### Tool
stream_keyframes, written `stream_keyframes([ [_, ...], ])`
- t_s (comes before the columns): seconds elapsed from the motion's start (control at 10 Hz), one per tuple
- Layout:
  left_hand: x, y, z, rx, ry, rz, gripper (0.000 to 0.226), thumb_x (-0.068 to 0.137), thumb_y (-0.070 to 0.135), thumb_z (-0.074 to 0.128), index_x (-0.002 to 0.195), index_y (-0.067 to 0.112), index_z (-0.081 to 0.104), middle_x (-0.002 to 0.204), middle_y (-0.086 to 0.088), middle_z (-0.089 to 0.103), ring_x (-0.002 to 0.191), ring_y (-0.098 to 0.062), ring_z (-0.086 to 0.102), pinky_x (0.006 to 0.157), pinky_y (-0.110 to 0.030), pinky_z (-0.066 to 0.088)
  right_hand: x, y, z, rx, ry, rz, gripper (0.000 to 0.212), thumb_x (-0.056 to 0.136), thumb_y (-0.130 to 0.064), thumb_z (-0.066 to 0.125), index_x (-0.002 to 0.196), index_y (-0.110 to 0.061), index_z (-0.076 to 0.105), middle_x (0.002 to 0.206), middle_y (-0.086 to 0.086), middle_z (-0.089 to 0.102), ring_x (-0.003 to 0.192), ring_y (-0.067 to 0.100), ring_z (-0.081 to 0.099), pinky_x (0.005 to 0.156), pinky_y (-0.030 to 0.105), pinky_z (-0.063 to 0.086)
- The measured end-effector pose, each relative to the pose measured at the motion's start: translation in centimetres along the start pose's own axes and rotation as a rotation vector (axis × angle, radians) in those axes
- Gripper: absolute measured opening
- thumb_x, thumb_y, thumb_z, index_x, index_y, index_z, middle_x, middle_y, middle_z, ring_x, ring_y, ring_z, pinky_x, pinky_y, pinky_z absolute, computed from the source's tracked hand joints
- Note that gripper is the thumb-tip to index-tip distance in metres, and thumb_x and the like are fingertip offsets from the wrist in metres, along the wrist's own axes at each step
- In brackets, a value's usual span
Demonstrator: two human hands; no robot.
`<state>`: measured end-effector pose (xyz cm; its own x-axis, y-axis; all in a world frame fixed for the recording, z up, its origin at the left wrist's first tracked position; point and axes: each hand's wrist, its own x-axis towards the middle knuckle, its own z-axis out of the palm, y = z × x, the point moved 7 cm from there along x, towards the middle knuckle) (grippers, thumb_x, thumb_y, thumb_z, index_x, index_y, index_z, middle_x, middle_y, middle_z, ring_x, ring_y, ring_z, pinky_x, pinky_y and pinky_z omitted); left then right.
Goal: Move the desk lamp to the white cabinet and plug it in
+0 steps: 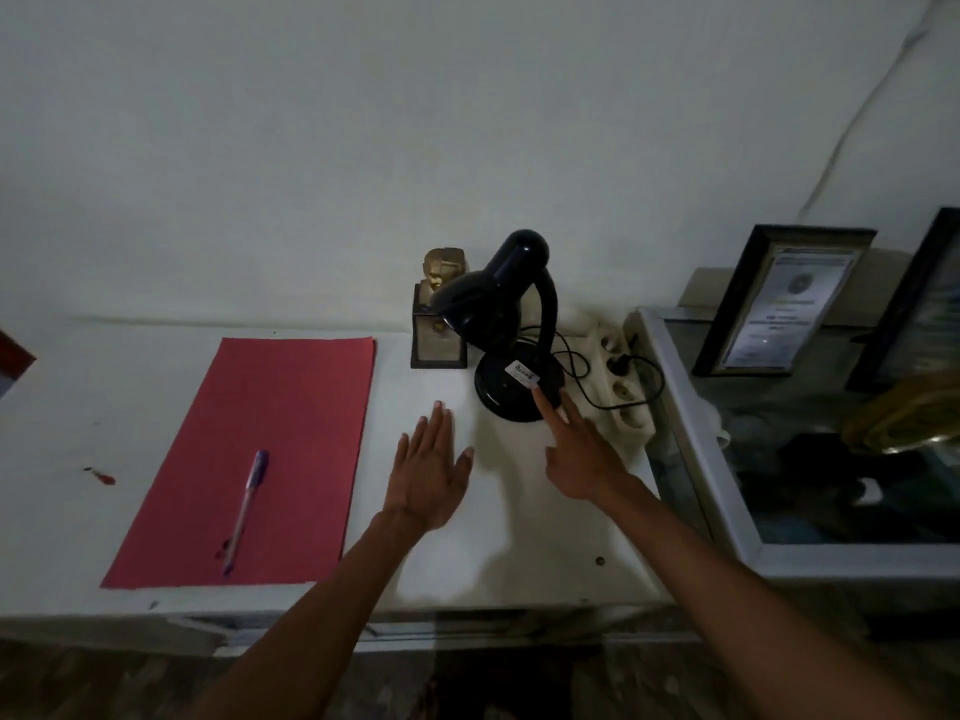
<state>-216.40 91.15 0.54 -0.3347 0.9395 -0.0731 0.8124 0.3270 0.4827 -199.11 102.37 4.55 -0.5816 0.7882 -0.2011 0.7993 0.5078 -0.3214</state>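
Note:
A black desk lamp [511,324] stands on the white cabinet top [441,553] near the back wall, its shade tilted down to the left and unlit. Its black cord [582,379] loops right to a plug [621,362] seated in a white power strip [621,389]. My right hand [582,454] reaches to the lamp's round base, its index finger touching the front right edge of the base and the other fingers curled. My left hand [434,472] hovers flat and palm down over the cabinet top, left of the base, holding nothing.
A red paper sheet [260,459] with a purple pen [247,504] lies at the left. A small gold bust on a dark block [439,324] stands behind the lamp shade. At the right is a glass-topped case [779,558] with framed certificates [779,304].

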Motion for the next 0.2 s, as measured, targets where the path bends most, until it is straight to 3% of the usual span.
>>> stream_keyframes([
  [0.1,-1.7,1.5,-0.8,-0.039,0.030,0.029,0.067,0.104,0.049,0.026,0.160,0.015,0.009,0.169,-0.003,0.001,0.155,-0.018,0.001,0.126,-0.040,0.006,-2.6,-0.1,-1.0,0.073,0.026,0.000,0.093,0.098,-0.020,0.051,0.151,-0.053,-0.018,0.169,0.004,0.001,0.148,0.036,0.029,0.108,0.046,0.044],
  [0.2,-3.5,5.2,-2.6,-0.084,0.129,0.156,0.060,0.104,0.044,0.034,0.156,0.016,0.027,0.167,-0.006,0.016,0.152,-0.021,0.021,0.122,-0.039,0.023,-4.1,-0.3,-3.4,0.143,0.102,-0.006,0.096,0.096,-0.020,0.055,0.153,-0.050,-0.017,0.169,0.007,0.005,0.149,0.033,0.028,0.109,0.045,0.043],
])
